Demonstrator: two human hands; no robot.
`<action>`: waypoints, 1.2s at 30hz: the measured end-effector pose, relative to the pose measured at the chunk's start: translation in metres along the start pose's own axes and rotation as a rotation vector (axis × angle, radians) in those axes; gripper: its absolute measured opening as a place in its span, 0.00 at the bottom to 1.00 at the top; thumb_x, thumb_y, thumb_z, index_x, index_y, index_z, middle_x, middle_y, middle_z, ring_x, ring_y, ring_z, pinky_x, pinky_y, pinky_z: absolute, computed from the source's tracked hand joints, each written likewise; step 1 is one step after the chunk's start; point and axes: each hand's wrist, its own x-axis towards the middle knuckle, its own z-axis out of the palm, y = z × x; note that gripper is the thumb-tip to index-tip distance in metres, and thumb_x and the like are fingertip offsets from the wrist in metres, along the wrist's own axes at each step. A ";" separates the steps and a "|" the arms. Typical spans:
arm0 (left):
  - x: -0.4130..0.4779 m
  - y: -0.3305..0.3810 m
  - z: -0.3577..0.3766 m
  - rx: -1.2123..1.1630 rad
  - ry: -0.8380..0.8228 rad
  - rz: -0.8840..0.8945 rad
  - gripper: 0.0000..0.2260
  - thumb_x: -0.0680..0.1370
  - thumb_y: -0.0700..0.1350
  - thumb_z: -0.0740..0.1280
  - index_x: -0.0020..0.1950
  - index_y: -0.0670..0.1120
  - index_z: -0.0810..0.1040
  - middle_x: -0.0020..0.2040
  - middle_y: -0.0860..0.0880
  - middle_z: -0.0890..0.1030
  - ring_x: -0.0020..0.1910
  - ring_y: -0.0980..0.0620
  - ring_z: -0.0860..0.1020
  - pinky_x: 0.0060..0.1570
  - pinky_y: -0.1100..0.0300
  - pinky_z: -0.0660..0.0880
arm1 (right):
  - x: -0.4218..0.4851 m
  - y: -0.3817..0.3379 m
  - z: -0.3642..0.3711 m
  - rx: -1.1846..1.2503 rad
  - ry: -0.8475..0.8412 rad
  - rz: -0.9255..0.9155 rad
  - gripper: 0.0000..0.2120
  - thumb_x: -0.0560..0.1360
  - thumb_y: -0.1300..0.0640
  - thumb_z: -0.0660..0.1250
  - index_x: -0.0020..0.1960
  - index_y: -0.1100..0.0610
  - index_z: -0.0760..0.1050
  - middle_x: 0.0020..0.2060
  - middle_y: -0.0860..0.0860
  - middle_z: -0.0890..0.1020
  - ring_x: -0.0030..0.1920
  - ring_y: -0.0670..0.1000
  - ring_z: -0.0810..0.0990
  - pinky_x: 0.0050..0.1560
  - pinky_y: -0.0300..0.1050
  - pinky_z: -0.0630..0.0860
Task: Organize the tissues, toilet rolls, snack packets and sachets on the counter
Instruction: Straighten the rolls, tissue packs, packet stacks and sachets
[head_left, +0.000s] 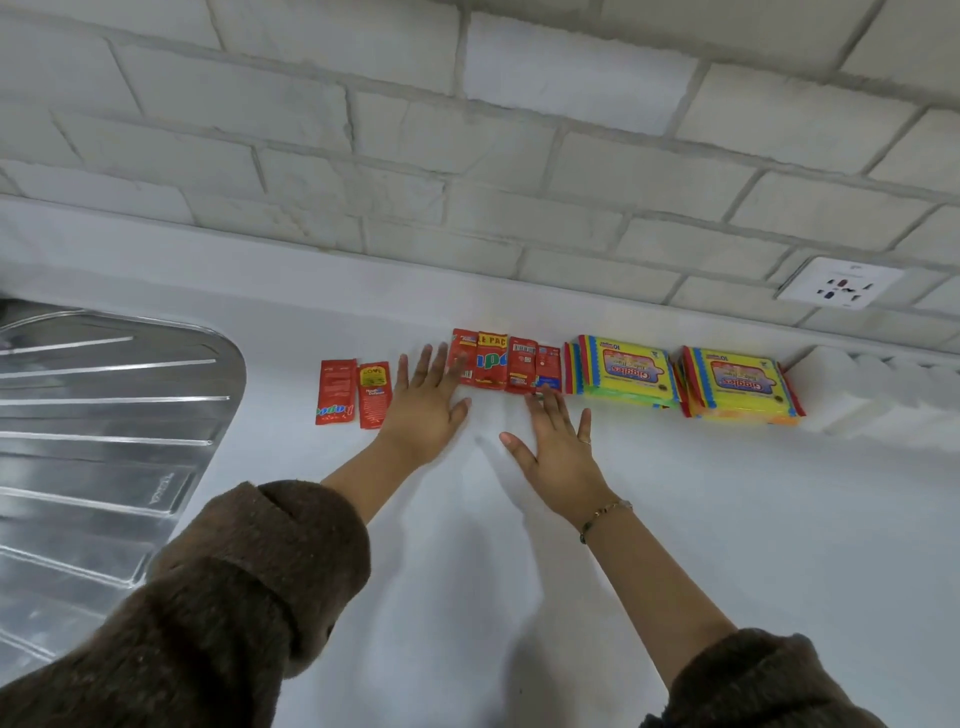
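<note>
In the head view, a white worktop (727, 545) is seen from above, backed by a wall of pale brick-shaped tiles (467, 182). Both arms are stretched forward in brown sleeves (249, 597). The left hand (423, 410) is laid palm down over the worktop with its fingers (440, 364) straight and spread; nothing is held, and the fingertips reach the left end of a row of four red sachets (506, 364). The right hand (561, 452) is likewise held flat and spread, with nothing gripped, and its fingertips are placed at the near edge of the row's rightmost sachet. A ring (585, 440) is worn on this hand and a bracelet (605, 515) on its wrist.

The four sachets are set side by side, touching, close to the back of the worktop. A pair of red sachets (353, 394) is laid just left of the left hand, apart from the row. To the right of the row, two stacks of yellow snack packets (628, 371) are placed beside each other, and white paper goods (857, 395) are found next to them against the wall; whether these are tissues or rolls cannot be told. A steel draining board (104, 415) is seen at the left, and a wall socket (839, 283) at the upper right
</note>
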 end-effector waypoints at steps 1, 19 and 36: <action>-0.009 -0.003 -0.001 -0.015 0.032 -0.078 0.28 0.78 0.59 0.42 0.76 0.51 0.44 0.78 0.44 0.44 0.76 0.42 0.41 0.70 0.47 0.32 | -0.001 -0.002 0.000 -0.004 -0.006 0.003 0.34 0.77 0.36 0.45 0.76 0.54 0.47 0.77 0.52 0.48 0.77 0.51 0.43 0.74 0.58 0.35; -0.031 -0.038 0.004 -0.041 -0.073 -0.205 0.23 0.82 0.53 0.46 0.76 0.50 0.52 0.78 0.42 0.50 0.76 0.40 0.46 0.73 0.43 0.40 | -0.017 -0.032 0.006 0.175 -0.106 -0.122 0.25 0.79 0.42 0.49 0.74 0.49 0.58 0.75 0.48 0.60 0.77 0.47 0.50 0.76 0.53 0.36; 0.008 -0.027 -0.022 0.034 -0.095 -0.101 0.25 0.82 0.53 0.46 0.77 0.49 0.43 0.78 0.42 0.43 0.76 0.41 0.41 0.72 0.42 0.37 | -0.021 -0.019 -0.025 0.087 -0.116 -0.103 0.25 0.79 0.41 0.48 0.72 0.50 0.63 0.74 0.49 0.64 0.76 0.50 0.52 0.74 0.54 0.33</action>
